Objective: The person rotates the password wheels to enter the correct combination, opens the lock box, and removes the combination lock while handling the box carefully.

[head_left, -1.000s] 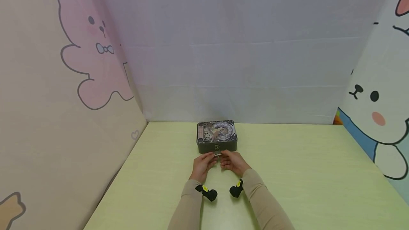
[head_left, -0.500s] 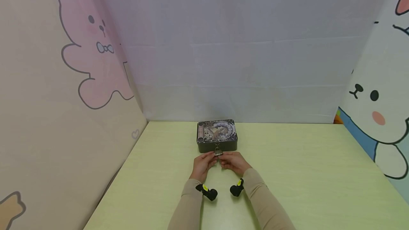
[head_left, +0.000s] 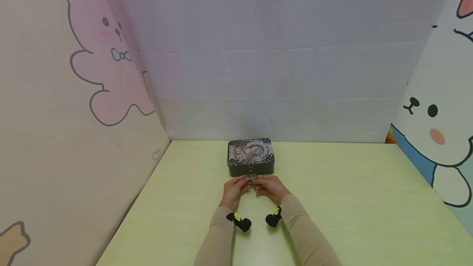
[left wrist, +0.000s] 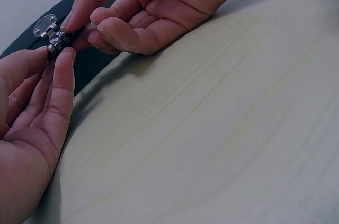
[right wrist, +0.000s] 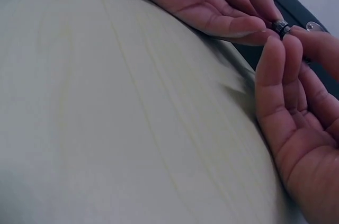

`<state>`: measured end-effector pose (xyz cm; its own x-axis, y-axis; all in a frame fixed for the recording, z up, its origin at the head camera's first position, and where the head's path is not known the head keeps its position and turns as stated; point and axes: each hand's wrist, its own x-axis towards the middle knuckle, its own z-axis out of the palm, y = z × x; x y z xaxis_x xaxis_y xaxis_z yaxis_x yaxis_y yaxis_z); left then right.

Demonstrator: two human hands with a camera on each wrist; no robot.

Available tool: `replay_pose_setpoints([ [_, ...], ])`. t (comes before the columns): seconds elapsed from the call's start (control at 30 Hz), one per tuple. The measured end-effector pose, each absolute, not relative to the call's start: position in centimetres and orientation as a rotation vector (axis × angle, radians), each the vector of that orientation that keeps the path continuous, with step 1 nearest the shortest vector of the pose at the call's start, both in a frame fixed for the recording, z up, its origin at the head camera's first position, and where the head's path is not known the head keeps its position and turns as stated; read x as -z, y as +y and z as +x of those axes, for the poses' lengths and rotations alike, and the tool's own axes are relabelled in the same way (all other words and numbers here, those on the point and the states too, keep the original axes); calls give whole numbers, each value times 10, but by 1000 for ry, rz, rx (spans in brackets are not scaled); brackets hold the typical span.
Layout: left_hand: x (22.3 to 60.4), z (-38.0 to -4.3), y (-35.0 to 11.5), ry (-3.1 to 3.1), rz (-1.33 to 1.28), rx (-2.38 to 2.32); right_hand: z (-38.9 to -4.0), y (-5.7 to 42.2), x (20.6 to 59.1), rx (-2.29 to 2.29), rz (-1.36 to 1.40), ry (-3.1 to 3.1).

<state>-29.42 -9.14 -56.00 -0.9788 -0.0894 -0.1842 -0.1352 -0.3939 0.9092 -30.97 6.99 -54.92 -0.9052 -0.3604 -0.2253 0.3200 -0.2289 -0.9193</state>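
Note:
A small combination padlock with ridged number dials hangs at the front of a dark tin box. The box has an ornate printed lid, and a shiny metal hasp is fixed to its front. My left hand pinches one end of the padlock between thumb and fingers. From the other side, my right hand pinches it at the dials, its thumb and fingertips right at them. In the right wrist view, the fingers hide most of the padlock.
The box stands near the back edge of a pale yellow-green table. A white cloth wall rises behind it, with cartoon-printed panels at both sides. Black wrist cameras sit on both sleeves.
My right fingertips have shifted slightly down and left, closer in on the padlock's lower end. The left hand and the box stay in place.

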Motion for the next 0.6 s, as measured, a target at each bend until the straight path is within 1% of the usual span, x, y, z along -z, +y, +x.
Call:
replay_pose_setpoints([
  [0.6,561,-293,-93,1680,-275,-2600,-311,67,550,2166,-20,1624],
])
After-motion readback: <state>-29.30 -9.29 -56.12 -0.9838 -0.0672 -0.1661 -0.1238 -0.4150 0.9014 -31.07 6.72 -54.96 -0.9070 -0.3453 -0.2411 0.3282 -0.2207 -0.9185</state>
